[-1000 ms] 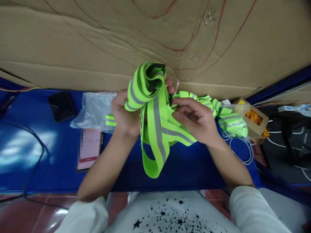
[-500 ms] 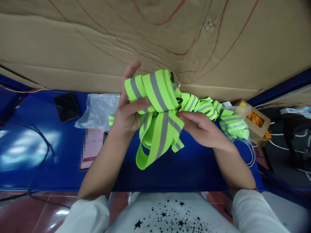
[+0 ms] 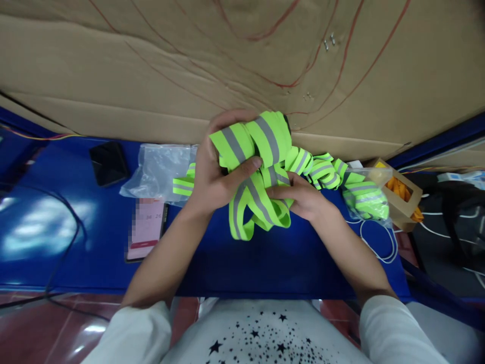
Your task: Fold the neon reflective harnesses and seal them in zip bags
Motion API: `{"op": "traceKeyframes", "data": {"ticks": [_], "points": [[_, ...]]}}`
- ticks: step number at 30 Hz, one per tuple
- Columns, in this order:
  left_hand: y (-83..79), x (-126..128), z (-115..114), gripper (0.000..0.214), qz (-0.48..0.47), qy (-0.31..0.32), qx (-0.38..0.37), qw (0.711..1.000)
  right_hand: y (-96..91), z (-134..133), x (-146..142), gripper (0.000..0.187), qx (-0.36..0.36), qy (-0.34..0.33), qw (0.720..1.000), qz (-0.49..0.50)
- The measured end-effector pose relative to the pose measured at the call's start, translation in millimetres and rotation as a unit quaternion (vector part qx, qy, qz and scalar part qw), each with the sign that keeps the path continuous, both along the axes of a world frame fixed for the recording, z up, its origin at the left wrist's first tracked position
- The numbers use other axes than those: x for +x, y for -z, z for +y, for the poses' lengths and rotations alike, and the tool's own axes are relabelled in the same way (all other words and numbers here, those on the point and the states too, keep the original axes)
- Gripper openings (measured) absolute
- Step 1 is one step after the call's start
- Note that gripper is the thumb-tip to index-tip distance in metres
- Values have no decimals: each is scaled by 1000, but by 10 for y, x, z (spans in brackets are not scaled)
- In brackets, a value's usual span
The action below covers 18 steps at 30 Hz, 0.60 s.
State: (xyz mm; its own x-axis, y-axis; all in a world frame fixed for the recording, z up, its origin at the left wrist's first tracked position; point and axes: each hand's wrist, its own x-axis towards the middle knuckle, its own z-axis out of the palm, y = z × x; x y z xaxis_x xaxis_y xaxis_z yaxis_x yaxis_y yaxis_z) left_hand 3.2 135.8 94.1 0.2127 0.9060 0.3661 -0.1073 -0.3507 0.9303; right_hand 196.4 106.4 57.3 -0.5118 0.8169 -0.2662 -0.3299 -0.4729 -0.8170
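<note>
A bundle of neon yellow-green reflective straps (image 3: 270, 139) with grey stripes is held up over the blue table. My left hand (image 3: 217, 174) is wrapped round the bundle's left side, its thumb pressed across the front. Lower down, my right hand (image 3: 299, 194) grips the looped strap part from the right, with a finger laid over it. Loose loops hang below both hands. Behind the bundle, more rolled reflective straps (image 3: 322, 169) lie along the back of the table. Another strap end (image 3: 184, 186) shows beside my left wrist.
Left of my hands lie a clear plastic bag (image 3: 157, 172), a phone (image 3: 146, 227) and a black square box (image 3: 108, 163). At right are a bagged strap roll (image 3: 366, 197), a cardboard box (image 3: 411, 194) with orange contents, and a white cable (image 3: 394, 247). Cardboard (image 3: 151, 60) stands behind the table (image 3: 257, 268).
My left hand has moved right with the bundle, and its thumb has closed over the front. My right hand has moved left and taken hold of the lower loops, which are gathered up higher.
</note>
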Motion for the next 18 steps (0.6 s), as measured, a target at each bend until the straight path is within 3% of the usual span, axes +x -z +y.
{"op": "traceKeyframes", "data": {"ticks": [3, 6, 10, 14, 18], "points": [[2, 15, -18, 44, 74, -27, 141, 987, 17, 6, -52, 36, -42, 8, 999, 31], [43, 50, -20, 46, 111, -18, 188, 976, 20, -1, -130, 37, -86, -18, 994, 72], [70, 88, -51, 52, 115, -8, 199, 973, 28, -42, -205, 36, -94, -32, 989, 107], [47, 85, -113, 44, 81, -26, 147, 985, 34, -78, -196, 29, -78, -68, 986, 128], [41, 92, -122, 44, 80, -12, 146, 986, 2, -78, -138, 27, -49, -45, 992, 111]]}}
